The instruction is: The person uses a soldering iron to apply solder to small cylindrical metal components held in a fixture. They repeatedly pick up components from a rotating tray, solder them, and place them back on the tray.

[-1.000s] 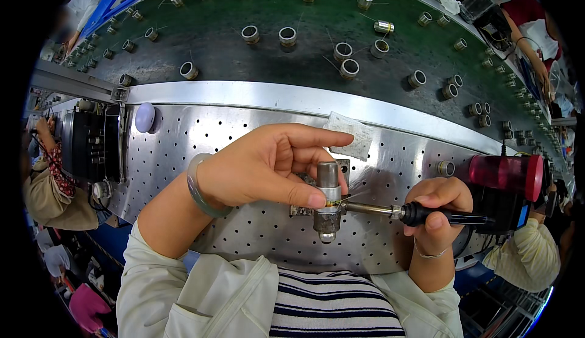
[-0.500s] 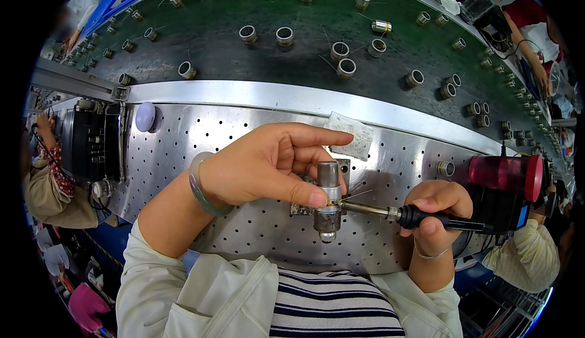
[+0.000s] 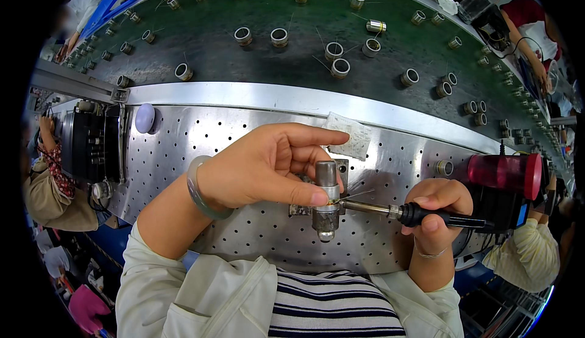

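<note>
The small metal cylinder stands in a fixture near the front edge of the perforated steel worktop, its long axis running toward and away from the person, with the rounded end pointing back toward the person's body and the flat end toward the green conveyor belt. The step in hand looks like soldering a joint at the cylinder's middle, where a yellowish band and a fine wire lead show. The left hand steadies it, thumb pressed against the cylinder's side, index finger stretched out straight above it, the other fingers curled loosely. The right hand is closed in a pen grip around the black handle of a soldering iron, which lies nearly level, its tip touching the cylinder from the right. The next move probably calls for a steady tip on the joint. A white pad lies just beyond the cylinder, and a red-capped container stands to the right.
</note>
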A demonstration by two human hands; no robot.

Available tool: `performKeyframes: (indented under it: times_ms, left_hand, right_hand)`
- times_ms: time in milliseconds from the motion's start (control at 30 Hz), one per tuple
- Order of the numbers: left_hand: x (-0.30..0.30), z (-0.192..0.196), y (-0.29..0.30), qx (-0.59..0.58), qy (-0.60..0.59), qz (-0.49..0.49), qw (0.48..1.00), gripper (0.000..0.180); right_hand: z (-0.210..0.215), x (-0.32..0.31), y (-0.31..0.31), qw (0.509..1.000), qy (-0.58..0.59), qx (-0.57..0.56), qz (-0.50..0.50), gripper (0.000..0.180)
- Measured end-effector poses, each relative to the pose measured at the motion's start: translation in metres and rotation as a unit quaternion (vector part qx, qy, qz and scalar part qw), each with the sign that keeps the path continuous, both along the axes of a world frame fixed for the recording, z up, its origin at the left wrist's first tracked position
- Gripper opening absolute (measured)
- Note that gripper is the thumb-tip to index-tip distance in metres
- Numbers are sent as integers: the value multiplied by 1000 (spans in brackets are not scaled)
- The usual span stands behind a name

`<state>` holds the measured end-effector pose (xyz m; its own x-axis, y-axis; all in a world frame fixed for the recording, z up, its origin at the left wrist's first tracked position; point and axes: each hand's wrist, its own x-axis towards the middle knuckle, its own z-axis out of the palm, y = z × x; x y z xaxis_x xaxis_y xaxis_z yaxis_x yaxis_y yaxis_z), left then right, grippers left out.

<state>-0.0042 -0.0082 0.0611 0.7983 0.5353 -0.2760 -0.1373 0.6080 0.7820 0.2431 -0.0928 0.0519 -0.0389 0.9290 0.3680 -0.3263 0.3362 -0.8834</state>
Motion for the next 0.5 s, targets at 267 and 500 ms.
performKeyframes:
  times_ms: [267,500]
  left_hand:
    - [-2,4,-3,-2,9,-1,1000,73]
    - [-1,8,-6,-12,9,7,1000,73]
  right_hand:
    - [2,-2,-2,1000,-16,-5,3,18]
    - [6,-2,-5,999,-32,0,-20,18]
